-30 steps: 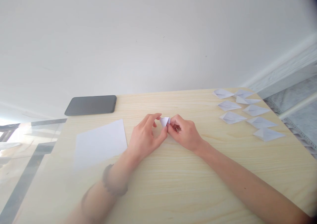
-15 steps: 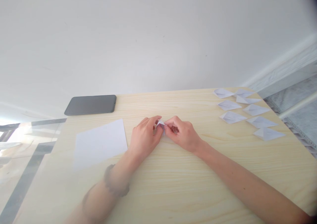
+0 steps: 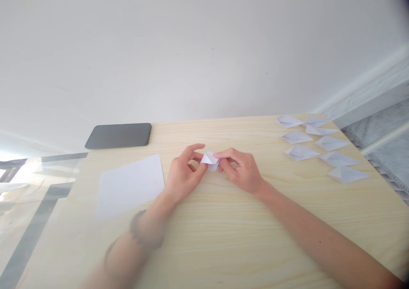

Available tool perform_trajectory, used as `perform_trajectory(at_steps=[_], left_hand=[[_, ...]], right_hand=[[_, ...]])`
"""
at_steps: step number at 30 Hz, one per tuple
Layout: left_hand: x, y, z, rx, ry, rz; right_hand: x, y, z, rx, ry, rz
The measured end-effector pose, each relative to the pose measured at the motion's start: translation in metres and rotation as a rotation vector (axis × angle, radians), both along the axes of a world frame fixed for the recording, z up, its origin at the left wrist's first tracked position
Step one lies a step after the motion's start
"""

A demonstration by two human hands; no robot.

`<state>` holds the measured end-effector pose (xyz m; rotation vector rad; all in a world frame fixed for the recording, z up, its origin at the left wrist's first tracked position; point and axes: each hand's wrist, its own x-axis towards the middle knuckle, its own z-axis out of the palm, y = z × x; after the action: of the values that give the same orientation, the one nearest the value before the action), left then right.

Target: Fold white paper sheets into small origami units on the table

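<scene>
A small folded piece of white paper [image 3: 210, 158] is held between my two hands above the middle of the table. My left hand [image 3: 186, 170] pinches its left edge between the thumb and a finger, while the index finger is lifted off. On the other side, my right hand [image 3: 241, 168] grips the paper's right edge with thumb and index finger. Creases and a pointed flap show on the paper; its underside is partly hidden by my fingers. Nearest my left forearm lies a flat stack or sheet of white paper [image 3: 132, 184].
Several folded white paper diamonds [image 3: 301, 152] lie in rough rows at the table's right end. A dark phone [image 3: 119, 135] rests at the back left. The wooden table [image 3: 243, 242] meets a white wall [image 3: 204, 59] behind.
My hands have moved slightly apart, and more of the folded paper shows between them. My left index finger has lifted away from it. The view has shifted a little.
</scene>
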<state>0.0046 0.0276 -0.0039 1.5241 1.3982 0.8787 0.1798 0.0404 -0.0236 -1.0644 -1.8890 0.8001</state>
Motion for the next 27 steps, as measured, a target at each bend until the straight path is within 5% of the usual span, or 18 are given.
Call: perform_trajectory(at_steps=[5,12,20,27], left_hand=[[-0.0058,0.0026,0.0055,-0.098,-0.287,-0.087],[-0.0061,0.006,0.0032,-0.117,-0.275,-0.074],[-0.0078,0.0065,-0.0018,-0.135,-0.244,-0.065],[-0.0086,0.006,-0.0017,-0.12,-0.268,-0.095]], right_hand=[[0.0008,0.0027,-0.0024,0.154,-0.019,0.004],[-0.0001,0.004,0.0023,0.264,-0.034,0.049],[-0.0007,0.0053,0.0035,-0.061,0.069,-0.032],[0.0005,0.0066,0.0068,-0.118,0.106,-0.044]])
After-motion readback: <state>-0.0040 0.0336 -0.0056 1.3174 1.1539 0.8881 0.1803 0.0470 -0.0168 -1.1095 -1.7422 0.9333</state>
